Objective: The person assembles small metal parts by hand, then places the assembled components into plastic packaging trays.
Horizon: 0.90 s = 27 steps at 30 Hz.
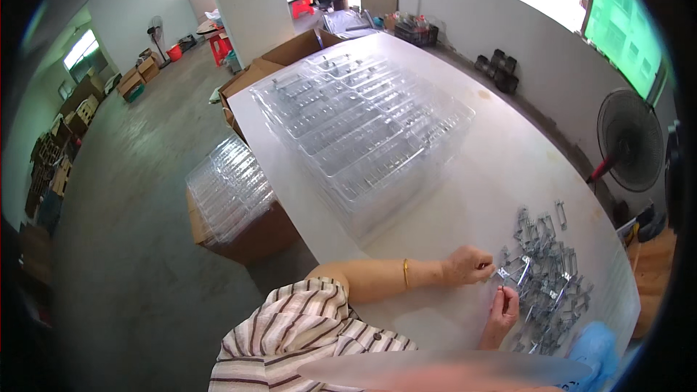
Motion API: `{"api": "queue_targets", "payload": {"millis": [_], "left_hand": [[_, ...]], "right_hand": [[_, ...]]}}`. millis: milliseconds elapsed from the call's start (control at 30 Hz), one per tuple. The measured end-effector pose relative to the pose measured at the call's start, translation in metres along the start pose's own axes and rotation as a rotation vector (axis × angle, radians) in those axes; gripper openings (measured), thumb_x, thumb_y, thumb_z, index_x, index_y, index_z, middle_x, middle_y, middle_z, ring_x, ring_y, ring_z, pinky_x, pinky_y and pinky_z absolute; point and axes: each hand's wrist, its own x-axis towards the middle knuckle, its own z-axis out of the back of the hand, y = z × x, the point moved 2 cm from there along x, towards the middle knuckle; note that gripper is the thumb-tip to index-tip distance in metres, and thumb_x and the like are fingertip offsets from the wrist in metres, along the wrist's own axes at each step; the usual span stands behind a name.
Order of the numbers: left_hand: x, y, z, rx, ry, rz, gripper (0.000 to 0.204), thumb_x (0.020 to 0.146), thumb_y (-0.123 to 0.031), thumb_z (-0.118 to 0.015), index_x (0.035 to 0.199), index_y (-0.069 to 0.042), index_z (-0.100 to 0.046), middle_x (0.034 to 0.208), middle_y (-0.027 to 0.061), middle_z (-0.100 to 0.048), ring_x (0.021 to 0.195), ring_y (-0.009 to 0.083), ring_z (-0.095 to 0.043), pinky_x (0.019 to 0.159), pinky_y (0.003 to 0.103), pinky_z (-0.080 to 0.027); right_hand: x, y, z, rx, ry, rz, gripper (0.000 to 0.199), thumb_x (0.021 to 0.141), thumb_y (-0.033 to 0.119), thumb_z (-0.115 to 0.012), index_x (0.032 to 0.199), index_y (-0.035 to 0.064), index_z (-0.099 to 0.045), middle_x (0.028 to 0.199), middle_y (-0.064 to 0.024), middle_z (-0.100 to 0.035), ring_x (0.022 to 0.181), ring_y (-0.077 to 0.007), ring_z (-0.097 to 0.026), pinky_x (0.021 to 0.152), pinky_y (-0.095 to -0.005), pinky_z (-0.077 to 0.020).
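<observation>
Head: two hands point(465, 266) point(502, 312), one metal-parts pile point(548, 283)

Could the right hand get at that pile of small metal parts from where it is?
Likely yes: the right hand is close beside the pile of metal parts, and nothing seems to stand between them.

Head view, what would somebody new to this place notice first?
Probably the shiny stack of clear plastic trays on the white table, near the middle of the view. Next comes the heap of small silvery metal parts toward the lower right, with the left hand and right hand at its left edge. At the upper right, a bright green panel stands out, with a dark fan below it.
</observation>
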Motion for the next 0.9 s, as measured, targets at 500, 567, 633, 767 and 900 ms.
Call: {"api": "queue_targets", "payload": {"millis": [500,567,633,767,900], "left_hand": [[0.017,0.0,0.008,-0.062,0.131,0.163,0.022,0.097,-0.014,-0.069,0.081,0.002,-0.065,0.06,-0.0019,-0.048,0.058,0.0038,-0.039,0.05,0.026,-0.035],[0.01,-0.001,0.003,-0.026,0.126,0.156,0.021,0.097,-0.014,-0.069,0.082,0.001,-0.065,0.061,-0.0032,-0.049,0.058,0.0034,-0.04,0.05,0.026,-0.035],[0.008,-0.002,0.004,-0.028,0.133,0.169,0.021,0.097,-0.014,-0.069,0.083,0.001,-0.066,0.061,-0.0033,-0.049,0.058,0.0035,-0.04,0.05,0.025,-0.035],[0.007,-0.004,0.007,0.021,0.126,0.131,0.018,0.097,-0.013,-0.068,0.086,0.0,-0.066,0.062,-0.0038,-0.05,0.057,0.0039,-0.04,0.051,0.025,-0.036],[0.009,-0.009,0.006,-0.026,0.099,0.133,0.01,0.097,-0.011,-0.068,0.094,-0.001,-0.067,0.066,-0.0031,-0.051,0.06,0.0037,-0.042,0.052,0.024,-0.038]], "right_hand": [[0.013,0.043,-0.008,-0.025,0.101,0.126,0.01,0.089,0.0,-0.072,0.097,0.0042,-0.069,0.088,-0.0038,-0.066,0.073,-0.0113,-0.06,0.062,-0.0246,-0.0488],[0.006,0.04,-0.005,-0.009,0.103,0.107,0.01,0.089,0.0,-0.072,0.097,0.004,-0.069,0.088,-0.0039,-0.066,0.073,-0.0115,-0.06,0.062,-0.0249,-0.0492],[0.004,0.038,-0.005,0.012,0.114,0.094,0.01,0.088,0.0,-0.072,0.098,0.0038,-0.069,0.088,-0.0041,-0.066,0.073,-0.0117,-0.061,0.062,-0.0252,-0.0496],[0.003,0.041,-0.007,0.034,0.124,0.111,0.01,0.088,0.0,-0.073,0.097,0.0034,-0.069,0.087,-0.005,-0.066,0.072,-0.0123,-0.061,0.061,-0.0257,-0.05],[0.005,0.042,-0.007,0.011,0.13,0.117,0.01,0.089,0.0,-0.073,0.097,0.0036,-0.069,0.085,-0.0053,-0.066,0.07,-0.0126,-0.061,0.062,-0.0262,-0.0499]]}}
